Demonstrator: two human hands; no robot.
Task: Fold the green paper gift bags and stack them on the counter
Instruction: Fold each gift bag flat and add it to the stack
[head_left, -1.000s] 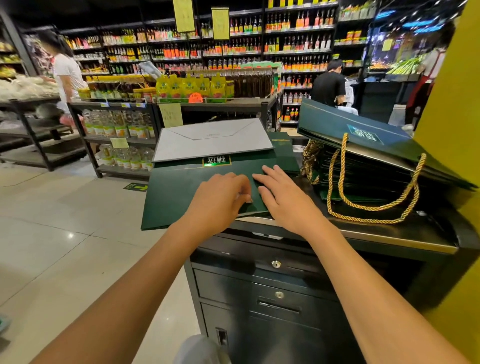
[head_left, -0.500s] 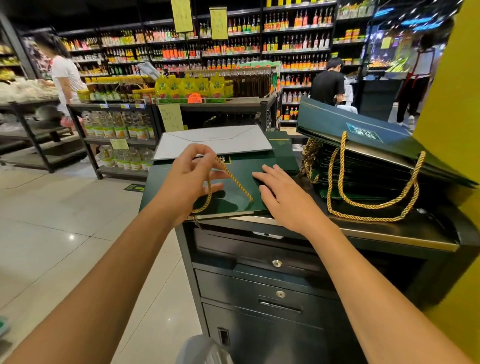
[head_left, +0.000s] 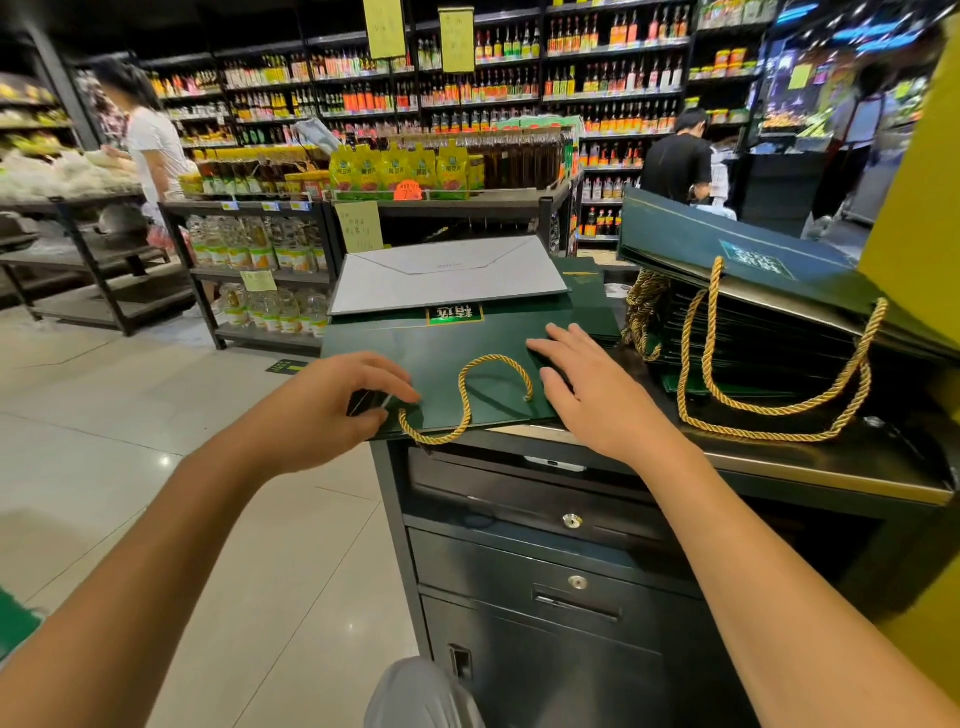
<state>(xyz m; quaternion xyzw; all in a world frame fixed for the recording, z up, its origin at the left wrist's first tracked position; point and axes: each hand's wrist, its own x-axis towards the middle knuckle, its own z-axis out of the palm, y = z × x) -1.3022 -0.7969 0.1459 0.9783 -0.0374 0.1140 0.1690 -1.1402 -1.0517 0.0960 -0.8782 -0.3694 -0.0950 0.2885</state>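
Firmly flattened, one green gift bag (head_left: 457, 348) lies on the worktop (head_left: 831, 470) under both hands.

The left hand (head_left: 332, 410) curls its fingers and thumb round the bag's near left corner, which juts past the worktop's edge over the floor. The right hand (head_left: 587, 400) lies flat on the bag's near right part, fingers straight and pressing down. Between the hands, the bag's gold rope handle (head_left: 493, 379) loops across its face and droops over the near edge. A pale grey panel (head_left: 447, 280) lies over the bag's far end. Just to the right, a stack of folded green bags (head_left: 753, 338) rests on the same worktop with its top bag (head_left: 701, 239) tilted up, and more rope handles (head_left: 779, 410) spill toward the near edge. Below the worktop are dark drawers (head_left: 545, 571) with keyholes.
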